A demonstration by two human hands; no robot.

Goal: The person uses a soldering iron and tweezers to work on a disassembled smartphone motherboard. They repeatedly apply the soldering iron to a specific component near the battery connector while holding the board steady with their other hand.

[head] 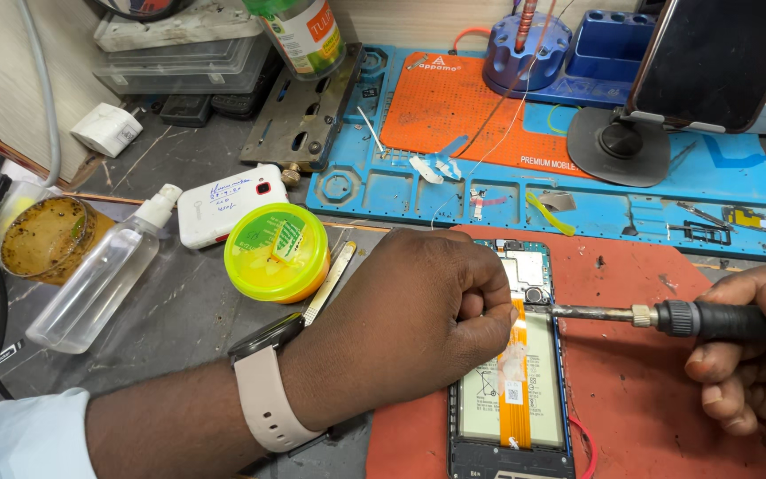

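An opened phone (513, 355) lies back-up on a red mat (649, 390) at the near edge of the worktop (179, 310), its cover off so the pale battery, an orange ribbon cable (516, 372) running down it and the small circuit board at the top are bare. The left hand (418, 310), with a watch on a pale strap at the wrist, is curled closed and rests on the phone's left edge, fingertips pinched at the top of the ribbon; whether it holds anything there I cannot tell. The right hand (755, 364) is closed around the black grip of a soldering iron (649, 315), whose metal tip reaches in from the right to the board just beside those fingertips. The phone looks light, stiff and fragile with its insides exposed; the ribbon is thin, soft and easy to tear, so the frame's edges seem the safest place to hold. Behind stand 1 yellow-green tub (277, 253), a clear spray bottle (104, 270) and a blue tray mat (489, 195).
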